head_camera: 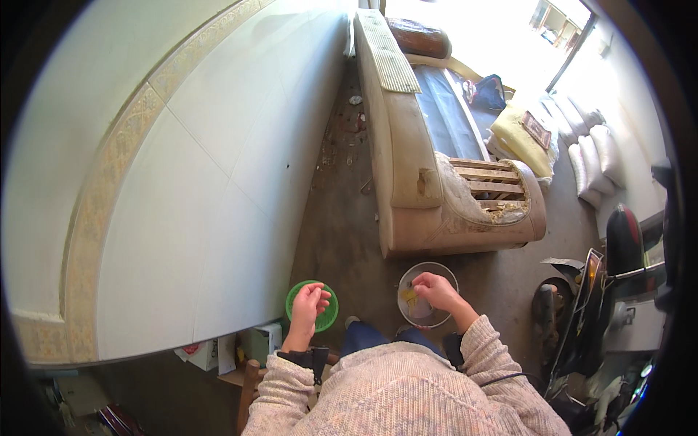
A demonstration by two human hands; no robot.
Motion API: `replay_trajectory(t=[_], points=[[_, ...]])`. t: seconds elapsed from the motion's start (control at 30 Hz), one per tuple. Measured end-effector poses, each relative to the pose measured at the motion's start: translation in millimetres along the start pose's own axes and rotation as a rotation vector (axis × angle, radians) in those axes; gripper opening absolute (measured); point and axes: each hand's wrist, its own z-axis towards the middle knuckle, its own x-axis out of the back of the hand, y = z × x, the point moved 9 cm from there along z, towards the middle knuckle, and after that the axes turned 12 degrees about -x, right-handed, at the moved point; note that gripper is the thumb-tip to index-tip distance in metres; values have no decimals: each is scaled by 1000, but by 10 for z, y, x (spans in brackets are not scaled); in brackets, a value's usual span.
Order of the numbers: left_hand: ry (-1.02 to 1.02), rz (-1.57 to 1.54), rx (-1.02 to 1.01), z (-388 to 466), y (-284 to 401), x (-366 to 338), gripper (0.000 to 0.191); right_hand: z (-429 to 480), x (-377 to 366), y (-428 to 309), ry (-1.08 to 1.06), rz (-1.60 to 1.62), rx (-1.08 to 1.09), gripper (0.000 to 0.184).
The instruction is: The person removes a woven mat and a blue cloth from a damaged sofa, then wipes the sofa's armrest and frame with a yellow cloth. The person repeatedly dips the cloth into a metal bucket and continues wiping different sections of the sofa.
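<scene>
My left hand (309,306) is held over a green plastic basket (329,322), its fingers curled and the thumb near the index finger. Whether something small sits between those fingertips cannot be made out. Over a round, pale-rimmed basin (428,326) on the right is my right hand (432,289), with thumb and fingers drawn together. A small dark spot shows by its fingertips; I cannot tell if it is held. Inside the basin lies something yellow (409,297), partly hidden by the hand.
A worn sofa (414,229) with exposed wooden slats stands ahead. A tiled wall (163,234) runs along the left. Stuffed white sacks (600,158) lie at the right, and a motorcycle (583,305) stands nearer. Boxes (262,343) are low at left.
</scene>
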Motion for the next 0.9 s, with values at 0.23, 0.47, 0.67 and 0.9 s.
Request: replay_trajectory(t=[0.23,0.47,0.67,0.9], points=[[-102,-40,-26,154,84,-156,16,48,-44,-187,66,-72,62,24],[-79,53,17,195,92,-80,16,164,29,-261,51,-88,82,27],[-140,75,51,346,80,-504,16,243,473,90,100,-1,6,27],[-347,170,27,721,204,-1858,18,327,1178,917,177,266,-104,27]])
